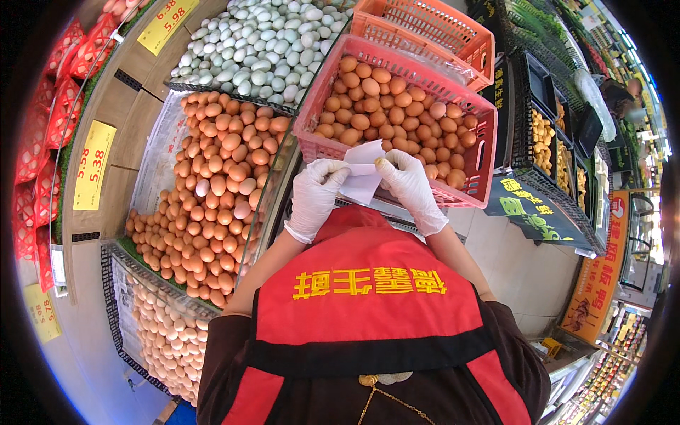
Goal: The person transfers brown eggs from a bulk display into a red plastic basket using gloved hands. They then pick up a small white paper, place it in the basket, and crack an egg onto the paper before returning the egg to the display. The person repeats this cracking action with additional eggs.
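Note:
My left hand (320, 194), in a thin white glove, pinches the left side of a folded piece of white paper (363, 178). On the paper's right side is my right hand (408, 185), gloved too, its thumb and forefinger closed on the edge; the thumb tip of the glove looks stained. Both hands are above the near edge of a pink plastic crate (396, 50) that holds many brown eggs (396, 115). A red apron (366, 313) with yellow lettering covers my chest.
Brown eggs (218, 185) lie heaped on the left display, with pale green eggs (276, 50) behind and lighter eggs (170, 340) nearer. An orange crate (425, 32) stands beyond the pink one. Red net bags (66, 111) hang far left. Food trays (543, 141) stand at right.

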Action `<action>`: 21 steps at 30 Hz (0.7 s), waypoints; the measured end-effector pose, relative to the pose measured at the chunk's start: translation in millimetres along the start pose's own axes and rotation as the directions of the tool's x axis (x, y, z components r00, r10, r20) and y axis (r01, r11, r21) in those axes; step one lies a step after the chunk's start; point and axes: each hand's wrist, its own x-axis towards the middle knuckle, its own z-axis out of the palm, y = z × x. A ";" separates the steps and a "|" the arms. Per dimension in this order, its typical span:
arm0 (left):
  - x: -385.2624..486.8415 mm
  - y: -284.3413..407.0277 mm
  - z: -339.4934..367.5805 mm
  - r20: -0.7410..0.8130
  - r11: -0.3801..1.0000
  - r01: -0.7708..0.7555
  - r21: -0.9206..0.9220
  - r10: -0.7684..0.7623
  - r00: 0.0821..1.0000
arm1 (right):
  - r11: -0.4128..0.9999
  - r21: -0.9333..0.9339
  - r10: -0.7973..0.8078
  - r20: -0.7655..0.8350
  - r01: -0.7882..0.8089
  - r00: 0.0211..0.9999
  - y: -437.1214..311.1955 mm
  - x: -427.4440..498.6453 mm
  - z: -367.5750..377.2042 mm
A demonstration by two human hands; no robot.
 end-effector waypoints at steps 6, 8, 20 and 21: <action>4.8 -21.5 -7.1 -0.035 0.726 0.234 -0.646 -0.335 0.941 | 0.975 -0.218 -0.032 0.003 0.032 0.999 3.7 -3.4 5.7; 7.7 -25.2 -7.7 -0.042 0.649 0.159 -0.744 -0.284 0.958 | 0.972 -0.233 -0.001 0.054 0.013 0.999 6.7 -3.5 4.5; 7.1 -24.8 -10.7 -0.171 0.812 0.062 -0.580 -0.196 0.966 | 0.999 -0.029 0.035 0.207 -0.030 0.978 -13.4 -10.9 6.0; 6.6 -25.1 -11.3 -0.159 0.814 0.074 -0.576 -0.200 0.967 | 0.998 -0.052 0.040 0.200 -0.031 0.979 -17.3 -12.6 6.2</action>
